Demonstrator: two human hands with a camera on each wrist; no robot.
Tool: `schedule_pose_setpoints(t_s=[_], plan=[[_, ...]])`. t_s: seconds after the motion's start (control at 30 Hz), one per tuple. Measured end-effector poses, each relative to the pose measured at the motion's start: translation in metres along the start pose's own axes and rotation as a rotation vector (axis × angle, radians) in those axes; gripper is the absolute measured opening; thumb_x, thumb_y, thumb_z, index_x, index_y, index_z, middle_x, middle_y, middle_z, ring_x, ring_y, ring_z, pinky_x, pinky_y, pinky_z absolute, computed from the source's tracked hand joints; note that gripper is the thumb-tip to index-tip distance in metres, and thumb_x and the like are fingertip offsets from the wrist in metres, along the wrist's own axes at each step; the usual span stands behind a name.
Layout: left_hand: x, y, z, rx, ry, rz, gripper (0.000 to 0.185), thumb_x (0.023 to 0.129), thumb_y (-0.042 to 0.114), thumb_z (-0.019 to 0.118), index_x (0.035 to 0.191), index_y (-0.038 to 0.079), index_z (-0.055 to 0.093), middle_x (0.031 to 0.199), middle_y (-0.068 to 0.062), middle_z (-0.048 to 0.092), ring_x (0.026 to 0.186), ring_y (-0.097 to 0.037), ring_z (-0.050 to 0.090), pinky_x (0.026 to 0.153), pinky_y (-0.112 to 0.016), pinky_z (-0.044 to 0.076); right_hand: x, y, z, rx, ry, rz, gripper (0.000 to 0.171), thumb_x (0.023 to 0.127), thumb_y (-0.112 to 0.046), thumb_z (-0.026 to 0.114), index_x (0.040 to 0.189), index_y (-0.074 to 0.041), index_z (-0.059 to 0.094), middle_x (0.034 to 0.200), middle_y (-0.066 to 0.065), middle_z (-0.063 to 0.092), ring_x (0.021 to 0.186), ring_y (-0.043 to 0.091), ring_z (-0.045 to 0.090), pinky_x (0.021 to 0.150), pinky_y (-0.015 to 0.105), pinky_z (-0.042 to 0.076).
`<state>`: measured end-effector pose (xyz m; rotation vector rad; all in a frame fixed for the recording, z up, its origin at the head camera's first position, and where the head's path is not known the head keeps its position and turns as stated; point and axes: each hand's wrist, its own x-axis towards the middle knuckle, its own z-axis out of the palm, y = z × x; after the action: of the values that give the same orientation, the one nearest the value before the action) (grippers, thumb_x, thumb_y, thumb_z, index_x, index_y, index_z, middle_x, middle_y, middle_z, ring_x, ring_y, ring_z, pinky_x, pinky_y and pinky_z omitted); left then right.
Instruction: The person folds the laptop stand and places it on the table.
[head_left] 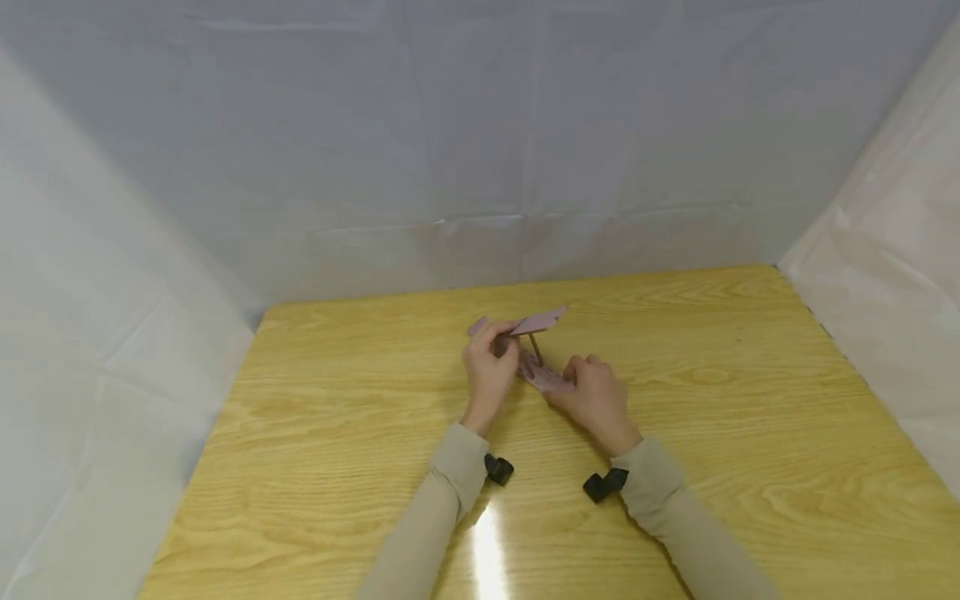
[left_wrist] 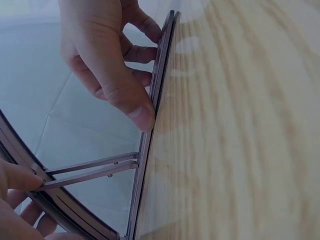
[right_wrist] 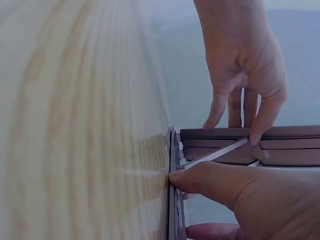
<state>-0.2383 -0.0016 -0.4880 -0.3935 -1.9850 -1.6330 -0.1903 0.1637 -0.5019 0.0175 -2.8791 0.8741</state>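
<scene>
A pinkish metal folding stand sits mid-table, and both hands are on it. Its base plate (head_left: 538, 375) (left_wrist: 159, 75) (right_wrist: 174, 150) lies flat on the wooden table (head_left: 337, 400). Its upper plate (head_left: 542, 320) (right_wrist: 290, 145) is raised on a thin strut (head_left: 536, 346) (left_wrist: 90, 167) (right_wrist: 215, 154). My left hand (head_left: 491, 367) (left_wrist: 15, 200) (right_wrist: 245, 65) holds the raised plate by its near end, fingertips on its edge. My right hand (head_left: 592, 396) (left_wrist: 100, 55) (right_wrist: 240, 195) pinches the base plate, with the thumb pressed on its edge.
White cloth (head_left: 480, 150) walls the table in at the back and on both sides. Black wrist mounts (head_left: 498, 469) (head_left: 604, 485) sit at my beige sleeves. Bare wood lies to the left, right and front of the stand.
</scene>
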Motion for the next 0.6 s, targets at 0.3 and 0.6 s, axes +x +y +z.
schedule_pose_setpoints(t_s=[0.3,0.6], plan=[[0.007,0.006,-0.002,-0.076,-0.042,0.054,0.021,0.079,-0.024,0.062,0.095,-0.013,0.07,0.09,-0.028,0.068,0.083,-0.045,0.065,0.08,-0.061,0.055,-0.003,-0.004,0.003,-0.029,0.029,0.029,0.037,0.075,-0.043,0.081,0.084,-0.011,0.064,0.082,0.007,0.057,0.069,0.026,0.056,0.052,0.041,0.045],[0.014,0.027,-0.012,-0.121,-0.119,0.031,0.017,0.08,-0.023,0.062,0.095,-0.017,0.068,0.09,-0.03,0.065,0.085,-0.047,0.061,0.079,-0.061,0.054,-0.005,-0.01,0.006,-0.041,0.027,0.045,0.04,0.074,-0.044,0.082,0.086,-0.01,0.064,0.082,0.007,0.057,0.067,0.025,0.056,0.051,0.039,0.044]])
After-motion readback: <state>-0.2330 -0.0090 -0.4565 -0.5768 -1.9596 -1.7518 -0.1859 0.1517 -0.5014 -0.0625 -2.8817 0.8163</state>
